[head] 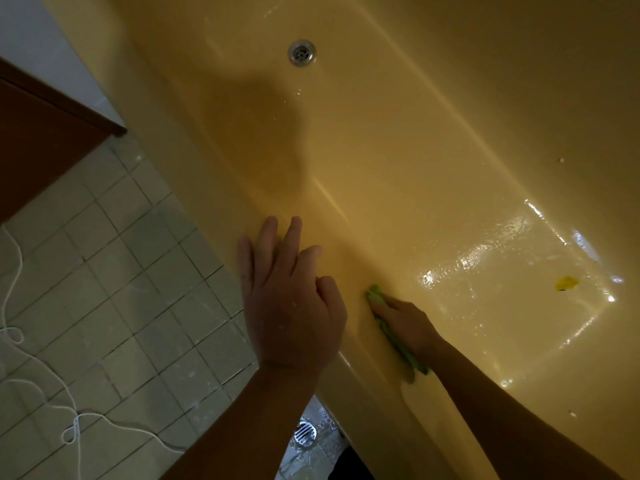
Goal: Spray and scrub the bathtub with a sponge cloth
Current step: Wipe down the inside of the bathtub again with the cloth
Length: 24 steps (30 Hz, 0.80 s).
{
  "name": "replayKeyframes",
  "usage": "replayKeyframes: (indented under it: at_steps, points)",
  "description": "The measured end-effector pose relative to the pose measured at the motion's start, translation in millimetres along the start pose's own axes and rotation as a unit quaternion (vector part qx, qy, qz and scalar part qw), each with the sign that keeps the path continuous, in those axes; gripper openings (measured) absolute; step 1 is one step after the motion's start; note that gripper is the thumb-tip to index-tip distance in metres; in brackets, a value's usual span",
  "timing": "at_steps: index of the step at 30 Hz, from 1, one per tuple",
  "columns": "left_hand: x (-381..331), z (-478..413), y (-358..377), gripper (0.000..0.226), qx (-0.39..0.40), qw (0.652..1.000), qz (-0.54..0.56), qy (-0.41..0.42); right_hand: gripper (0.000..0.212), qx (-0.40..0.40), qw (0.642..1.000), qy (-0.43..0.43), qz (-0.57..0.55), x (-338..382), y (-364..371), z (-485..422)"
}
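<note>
r hand (405,323) lies flat-ish over the green sponge cloth (375,293), fingers fairly straight, pressing it vs the near inner wall of the bathtub (450,116). not clenched round it, as far as i can see. cloth sits on the wall just under the rim. one end pokes out past the fingertips, the other trails under the wrist. its long axis runs along the wall, parallel w/ the rim and roughly in line w/ the forearm.

l hand (287,299) is spread loose on the rim just beside it, holding nothing; prob a brace. drain (301,53) is well apart, up the tub floor beyond the fingertips. wet sheen on the floor to the r of the cloth; a small yellow scrap (566,284) lies there, apart from the cloth. no spray bottle in view.

judgement: next stroke goes lengthwise along the wall toward the drain end, done by the r hand since it's the one on the cloth. risk: cloth bunches under the palm if pushed end-on.
</note>
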<state>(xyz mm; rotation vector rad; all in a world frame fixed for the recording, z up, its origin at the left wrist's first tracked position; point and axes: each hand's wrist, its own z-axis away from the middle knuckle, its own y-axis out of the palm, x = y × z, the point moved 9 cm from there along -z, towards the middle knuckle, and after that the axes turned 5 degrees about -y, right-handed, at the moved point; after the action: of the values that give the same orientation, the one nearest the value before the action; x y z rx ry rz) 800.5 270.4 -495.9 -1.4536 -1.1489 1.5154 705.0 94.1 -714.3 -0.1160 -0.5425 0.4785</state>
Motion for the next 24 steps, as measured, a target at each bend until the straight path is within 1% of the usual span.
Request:
replayKeyframes:
  at_steps: [1,3,4,5,6,8,11,12,13,14,15,16,17,19,20,21,22,23,24]
  points:
    - [0.9,-0.6,-0.6,0.044,-0.002,1.000,-0.001,0.003,0.056,0.009,0.998,-0.058,-0.010,27.7,1.0,9.7]
    - [2.7,-3.5,-1.6,0.043,-0.005,1.000,0.000,0.004,0.050,0.032,0.982,-0.182,-0.040,81.3,-0.4,46.0]
    - [3.5,-5.5,-1.5,0.043,-0.004,1.000,-0.002,0.003,0.050,0.041,0.971,-0.225,-0.062,98.4,-2.6,62.9]
    - [4.5,-7.3,-1.2,0.043,-0.003,1.000,-0.006,0.002,0.052,0.044,0.964,-0.249,-0.081,102.1,-4.2,69.7]
    - [5.1,-8.3,-0.9,0.043,-0.002,1.000,-0.009,0.003,0.054,0.038,0.963,-0.251,-0.091,94.6,-5.4,67.3]
    - [6.4,-9.2,-1.6,0.043,-0.002,1.000,-0.008,0.007,0.052,0.015,0.977,-0.200,-0.077,59.0,-5.2,42.8]
    - [7.6,-13.2,-1.5,0.043,-0.006,1.000,-0.007,0.006,0.056,-0.014,0.999,-0.022,-0.039,-10.2,-4.7,-8.0]
    - [8.7,-14.7,-2.0,0.042,-0.008,1.000,-0.006,0.004,0.059,-0.023,0.999,0.028,-0.029,-25.4,-3.6,-20.9]
    - [9.8,-16.1,-2.5,0.043,-0.010,1.000,-0.003,0.001,0.062,-0.027,0.998,0.057,-0.017,-30.1,-2.5,-30.6]
    - [10.7,-17.6,-2.7,0.043,-0.011,1.000,0.001,-0.001,0.063,-0.028,0.998,0.057,-0.005,-22.1,-0.1,-36.7]
    - [11.4,-18.9,-2.5,0.044,-0.010,1.000,0.004,-0.001,0.063,-0.028,0.999,0.030,-0.006,-1.2,2.4,-35.9]
    - [12.4,-20.4,-3.1,0.045,-0.012,1.000,0.006,-0.001,0.060,-0.027,0.999,-0.017,-0.015,28.8,3.5,-29.2]
    - [13.5,-21.8,-4.0,0.045,-0.014,1.000,0.006,-0.001,0.056,-0.024,0.996,-0.084,-0.032,62.7,4.2,-16.7]
    - [15.1,-26.0,-4.4,0.046,-0.015,1.000,0.004,-0.005,0.046,0.007,0.970,-0.227,-0.085,126.8,2.2,30.1]
    - [16.9,-28.3,-4.0,0.047,-0.011,1.000,0.001,-0.009,0.046,0.026,0.956,-0.272,-0.109,148.2,0.9,54.3]
    - [18.0,-30.4,-3.4,0.047,-0.009,1.000,-0.002,-0.011,0.049,0.037,0.946,-0.300,-0.118,154.8,-0.3,66.6]
    - [19.3,-31.6,-3.1,0.047,-0.008,1.000,-0.003,-0.012,0.051,0.040,0.946,-0.302,-0.115,149.2,-0.6,67.9]
    - [20.5,-32.4,-3.4,0.047,-0.009,1.000,-0.003,-0.012,0.052,0.036,0.954,-0.278,-0.104,133.3,-0.4,57.9]
    - [21.1,-33.4,-4.0,0.047,-0.011,1.000,-0.001,-0.012,0.051,0.030,0.967,-0.234,-0.092,110.8,-0.1,41.4]
